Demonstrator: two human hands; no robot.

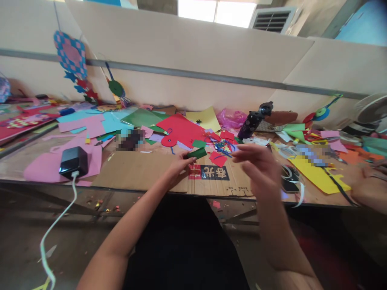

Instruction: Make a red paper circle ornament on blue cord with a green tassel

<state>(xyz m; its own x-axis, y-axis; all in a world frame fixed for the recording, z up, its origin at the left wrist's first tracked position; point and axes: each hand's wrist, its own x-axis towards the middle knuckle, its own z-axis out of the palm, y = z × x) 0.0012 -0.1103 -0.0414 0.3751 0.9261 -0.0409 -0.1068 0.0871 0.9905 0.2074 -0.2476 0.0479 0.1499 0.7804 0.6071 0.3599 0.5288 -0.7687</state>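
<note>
My left hand [179, 166] pinches a small dark green piece of paper [197, 153] just above the flattened cardboard sheet [142, 171] on the table. My right hand [259, 165] hovers to the right of it, fingers stretched out and slightly blurred, holding nothing that I can see. Red paper scraps [218, 158] and blue strips [224, 150] lie between and behind the hands.
Coloured paper sheets cover the table: red [181, 128], green [142, 117], yellow [317, 173], pink [45, 165]. A black power block [73, 162] with a white cable sits left. A dark bottle [253, 121] lies behind. Another person's hand [370, 177] is at the right edge. A fan [370, 110] stands far right.
</note>
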